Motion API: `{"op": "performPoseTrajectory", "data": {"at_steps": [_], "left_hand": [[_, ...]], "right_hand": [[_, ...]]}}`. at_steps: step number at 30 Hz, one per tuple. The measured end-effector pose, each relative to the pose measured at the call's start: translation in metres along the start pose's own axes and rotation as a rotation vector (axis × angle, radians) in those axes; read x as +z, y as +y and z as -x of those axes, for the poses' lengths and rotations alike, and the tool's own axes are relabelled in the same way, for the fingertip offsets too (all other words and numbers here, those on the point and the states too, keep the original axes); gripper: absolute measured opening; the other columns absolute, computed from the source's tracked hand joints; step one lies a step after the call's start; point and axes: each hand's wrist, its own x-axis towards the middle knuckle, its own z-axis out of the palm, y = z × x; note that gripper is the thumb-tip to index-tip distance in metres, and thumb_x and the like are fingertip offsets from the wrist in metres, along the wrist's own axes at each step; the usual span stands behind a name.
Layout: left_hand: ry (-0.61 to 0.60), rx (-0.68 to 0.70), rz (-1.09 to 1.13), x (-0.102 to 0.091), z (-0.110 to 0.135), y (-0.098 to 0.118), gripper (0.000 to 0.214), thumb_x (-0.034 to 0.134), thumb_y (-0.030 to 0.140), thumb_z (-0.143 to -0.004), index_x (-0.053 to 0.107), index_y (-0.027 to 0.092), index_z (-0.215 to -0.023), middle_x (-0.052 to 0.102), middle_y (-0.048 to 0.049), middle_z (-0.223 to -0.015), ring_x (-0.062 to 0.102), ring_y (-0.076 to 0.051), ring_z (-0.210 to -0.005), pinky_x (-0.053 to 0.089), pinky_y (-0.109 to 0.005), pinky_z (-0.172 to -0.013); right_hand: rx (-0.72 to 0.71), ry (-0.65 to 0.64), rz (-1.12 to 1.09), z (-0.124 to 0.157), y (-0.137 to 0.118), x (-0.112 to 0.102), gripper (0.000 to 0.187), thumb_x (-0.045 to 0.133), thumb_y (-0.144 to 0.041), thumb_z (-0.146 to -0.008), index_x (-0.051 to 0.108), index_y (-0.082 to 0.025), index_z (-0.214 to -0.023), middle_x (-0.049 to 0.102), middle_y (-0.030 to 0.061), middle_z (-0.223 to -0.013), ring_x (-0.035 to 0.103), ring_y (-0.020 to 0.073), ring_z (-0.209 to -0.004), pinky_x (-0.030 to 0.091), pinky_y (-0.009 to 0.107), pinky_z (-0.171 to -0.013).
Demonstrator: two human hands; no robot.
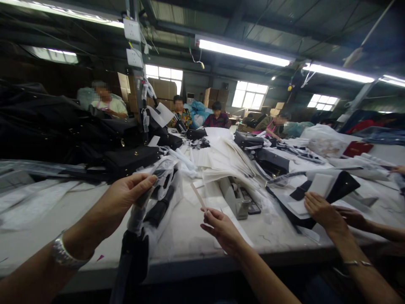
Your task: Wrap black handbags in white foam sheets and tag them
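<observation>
My left hand point(115, 207), with a silver watch or bracelet at the wrist, pinches the upper end of a black strap point(160, 207) wrapped in clear and white plastic. The strap hangs down over the table's front edge, where its lower black part point(134, 253) shows. In my right hand point(223, 230), thumb and fingers are closed on a narrow, pale strip point(198, 197) like tape or paper, which points up and left. The strip is apart from the strap. Just beyond my right hand stands a grey tape dispenser point(234, 198).
White sheets point(228, 156) lie stacked mid-table. Black bags point(129, 158) pile up at left. On the right, a co-worker's hands point(322, 211) press white padding point(321, 185) onto a black bag piece point(343, 185). Several people sit across the table; a post point(137, 80) rises at left.
</observation>
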Motion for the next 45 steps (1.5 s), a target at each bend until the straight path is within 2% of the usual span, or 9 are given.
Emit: {"op": "performPoseTrajectory", "data": {"at_steps": [3,10,14,17,21,27,33,37,45], "left_hand": [[-0.058,0.018,-0.012,0.007,0.001,0.003,0.049,0.078,0.064,-0.065,0.072,0.019,-0.083,0.065,-0.0019,-0.066,0.061,-0.021,-0.066,0.045,-0.027,-0.055],[-0.120,-0.006,-0.058,0.024,0.006,0.006,0.046,0.072,0.063,-0.074,0.069,0.019,-0.085,0.060,0.0002,-0.067,0.051,-0.014,-0.057,0.038,-0.023,-0.051],[-0.139,0.005,-0.117,0.020,0.007,0.012,0.046,0.069,0.064,-0.077,0.070,0.019,-0.086,0.063,-0.0003,-0.073,0.051,-0.014,-0.062,0.038,-0.023,-0.055],[-0.119,0.052,-0.188,0.012,0.007,0.016,0.046,0.067,0.064,-0.079,0.071,0.019,-0.084,0.065,-0.0012,-0.078,0.053,-0.016,-0.069,0.039,-0.024,-0.061],[-0.126,0.070,-0.219,0.005,0.008,0.017,0.045,0.065,0.063,-0.082,0.072,0.020,-0.090,0.066,-0.0019,-0.085,0.056,-0.019,-0.082,0.042,-0.026,-0.073],[-0.092,0.091,-0.280,0.010,0.015,0.024,0.044,0.067,0.063,-0.080,0.072,0.021,-0.090,0.061,0.0012,-0.078,0.050,-0.014,-0.071,0.038,-0.023,-0.063],[-0.101,0.080,-0.274,0.014,0.022,0.033,0.044,0.068,0.062,-0.078,0.073,0.021,-0.093,0.068,-0.0009,-0.083,0.056,-0.017,-0.077,0.044,-0.023,-0.066],[-0.055,0.112,-0.308,0.007,0.024,0.033,0.044,0.069,0.063,-0.077,0.075,0.023,-0.095,0.071,-0.0018,-0.088,0.060,-0.020,-0.082,0.046,-0.025,-0.072],[-0.052,0.117,-0.301,0.005,0.019,0.027,0.046,0.068,0.063,-0.078,0.075,0.023,-0.098,0.071,-0.0022,-0.089,0.061,-0.021,-0.083,0.047,-0.025,-0.070]], "right_hand": [[-0.021,-0.044,-0.037,0.010,-0.001,0.026,0.040,0.081,-0.053,-0.073,0.074,-0.018,-0.091,0.061,0.0001,-0.076,0.061,0.0136,-0.074,0.055,0.034,-0.083],[-0.318,-0.308,0.414,0.028,-0.020,0.078,0.022,0.070,-0.040,-0.087,0.074,-0.019,-0.083,0.072,0.0027,-0.081,0.066,0.0186,-0.083,0.049,0.030,-0.083],[-0.242,-0.400,0.211,0.034,-0.030,0.069,0.027,0.065,-0.046,-0.090,0.066,-0.019,-0.086,0.071,0.0020,-0.082,0.065,0.0141,-0.066,0.050,0.026,-0.064],[-0.224,-0.269,0.106,0.027,-0.032,0.047,0.033,0.066,-0.051,-0.088,0.064,-0.019,-0.096,0.072,0.0032,-0.082,0.057,0.0090,-0.050,0.039,0.021,-0.047],[-0.227,-0.177,0.153,0.014,-0.035,0.031,0.041,0.070,-0.051,-0.084,0.067,-0.017,-0.106,0.072,0.0043,-0.076,0.058,0.0099,-0.050,0.036,0.020,-0.045],[-0.297,-0.252,0.265,-0.006,-0.056,0.058,0.038,0.067,-0.049,-0.085,0.069,-0.015,-0.103,0.074,0.0052,-0.077,0.061,0.0106,-0.051,0.040,0.021,-0.049],[-0.361,-0.388,0.300,-0.023,-0.078,0.092,0.023,0.061,-0.036,-0.088,0.073,-0.017,-0.093,0.073,0.0031,-0.076,0.064,0.0126,-0.059,0.049,0.024,-0.059],[-0.376,-0.364,0.428,-0.027,-0.085,0.089,0.019,0.058,-0.028,-0.087,0.074,-0.017,-0.087,0.073,0.0029,-0.072,0.066,0.0146,-0.060,0.050,0.026,-0.060],[-0.429,-0.339,0.476,-0.031,-0.085,0.092,0.029,0.066,-0.043,-0.086,0.078,-0.017,-0.081,0.070,0.0026,-0.067,0.062,0.0144,-0.059,0.047,0.025,-0.059]]}}
